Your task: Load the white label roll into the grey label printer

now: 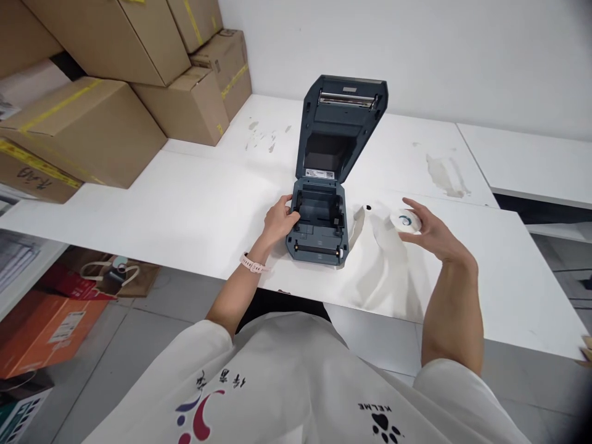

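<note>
A dark grey label printer (319, 240) stands on the white table with its lid (330, 126) raised. Its inner bay shows no roll. My left hand (280, 220) grips the printer's left edge, thumb over the rim and fingers down the outer side. To the right of the printer, my right hand (428, 231) holds a small white label roll (405, 221) between thumb and fingers, its teal-ringed core facing up. Between roll and printer lies a crumpled whitish sheet (383, 265), paper or thin film; I cannot tell which. A small black spot shows at its top.
Cardboard boxes (92, 129) are stacked at the back left of the white table (208, 203). A white wall (416, 55) rises behind. Below on the left are an orange box (60, 327) and a bag. A lower shelf (555, 185) adjoins at right.
</note>
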`<control>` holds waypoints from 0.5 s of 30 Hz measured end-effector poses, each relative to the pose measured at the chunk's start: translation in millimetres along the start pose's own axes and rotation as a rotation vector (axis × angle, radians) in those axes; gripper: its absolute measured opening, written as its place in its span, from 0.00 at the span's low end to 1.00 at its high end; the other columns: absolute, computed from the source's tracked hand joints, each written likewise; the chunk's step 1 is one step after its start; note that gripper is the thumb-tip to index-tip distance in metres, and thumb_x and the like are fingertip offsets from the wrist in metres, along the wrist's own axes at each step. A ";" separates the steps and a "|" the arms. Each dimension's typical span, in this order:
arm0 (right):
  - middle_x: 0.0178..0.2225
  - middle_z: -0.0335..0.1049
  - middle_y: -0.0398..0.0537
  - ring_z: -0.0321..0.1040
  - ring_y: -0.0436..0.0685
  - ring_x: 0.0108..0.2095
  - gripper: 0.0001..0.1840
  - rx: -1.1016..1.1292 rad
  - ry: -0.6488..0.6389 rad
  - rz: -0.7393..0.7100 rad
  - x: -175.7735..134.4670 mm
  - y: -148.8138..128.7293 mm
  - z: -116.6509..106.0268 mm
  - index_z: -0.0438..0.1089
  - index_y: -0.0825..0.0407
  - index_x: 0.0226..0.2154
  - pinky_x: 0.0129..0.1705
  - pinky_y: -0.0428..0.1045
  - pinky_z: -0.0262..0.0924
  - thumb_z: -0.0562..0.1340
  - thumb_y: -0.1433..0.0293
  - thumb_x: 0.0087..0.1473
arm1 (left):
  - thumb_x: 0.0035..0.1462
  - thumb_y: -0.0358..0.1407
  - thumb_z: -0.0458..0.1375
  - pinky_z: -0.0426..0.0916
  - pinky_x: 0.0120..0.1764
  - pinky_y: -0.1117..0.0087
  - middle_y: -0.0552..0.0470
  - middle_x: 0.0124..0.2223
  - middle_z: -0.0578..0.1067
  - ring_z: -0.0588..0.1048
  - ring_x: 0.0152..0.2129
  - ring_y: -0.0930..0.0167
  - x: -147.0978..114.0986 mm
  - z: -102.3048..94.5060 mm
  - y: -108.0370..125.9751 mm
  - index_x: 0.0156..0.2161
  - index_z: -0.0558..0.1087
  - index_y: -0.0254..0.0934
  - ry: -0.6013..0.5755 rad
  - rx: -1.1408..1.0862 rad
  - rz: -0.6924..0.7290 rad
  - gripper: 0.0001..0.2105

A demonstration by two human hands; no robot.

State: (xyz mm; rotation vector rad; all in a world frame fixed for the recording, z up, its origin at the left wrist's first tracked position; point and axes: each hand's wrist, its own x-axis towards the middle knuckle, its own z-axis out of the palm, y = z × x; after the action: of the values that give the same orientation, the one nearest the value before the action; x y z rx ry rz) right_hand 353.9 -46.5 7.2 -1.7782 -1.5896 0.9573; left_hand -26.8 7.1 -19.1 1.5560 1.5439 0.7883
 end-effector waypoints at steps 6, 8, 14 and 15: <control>0.55 0.73 0.57 0.69 0.60 0.56 0.22 0.062 0.120 -0.187 37.4 -21.5 -27.2 0.74 0.46 0.52 0.57 0.56 0.62 0.65 0.59 0.56 | 0.49 0.32 0.54 0.60 0.30 0.70 0.58 0.24 0.70 0.68 0.23 0.70 -0.4 1.1 -2.3 0.60 0.68 0.36 0.010 -0.031 0.010 0.30; 0.49 0.75 0.53 0.70 0.60 0.52 0.20 -0.138 -0.112 -0.150 62.6 -39.2 -22.8 0.76 0.45 0.48 0.52 0.56 0.64 0.67 0.60 0.51 | 0.49 0.32 0.55 0.60 0.30 0.70 0.58 0.24 0.69 0.67 0.22 0.71 -0.5 1.6 -3.1 0.60 0.68 0.36 0.013 -0.055 0.008 0.30; 0.34 0.71 0.47 0.70 0.59 0.35 0.30 -0.602 -0.615 -0.073 122.7 -64.9 27.8 0.77 0.48 0.46 0.39 0.53 0.63 0.73 0.57 0.37 | 0.49 0.32 0.54 0.58 0.28 0.69 0.59 0.23 0.67 0.65 0.21 0.71 -0.5 2.8 -3.6 0.59 0.69 0.37 0.011 -0.074 0.006 0.29; 0.33 0.71 0.47 0.69 0.59 0.34 0.29 -0.597 -0.627 -0.086 122.2 -65.9 31.6 0.77 0.49 0.43 0.38 0.53 0.62 0.73 0.55 0.37 | 0.49 0.32 0.54 0.58 0.29 0.69 0.59 0.22 0.67 0.65 0.21 0.71 -0.2 2.8 -3.7 0.59 0.69 0.37 0.013 -0.069 0.006 0.29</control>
State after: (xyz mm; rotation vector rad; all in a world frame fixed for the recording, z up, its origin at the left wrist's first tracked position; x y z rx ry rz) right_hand 294.6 81.9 24.2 -1.8504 -2.5382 1.1506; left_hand -26.2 6.4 -23.7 1.5085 1.5064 0.8481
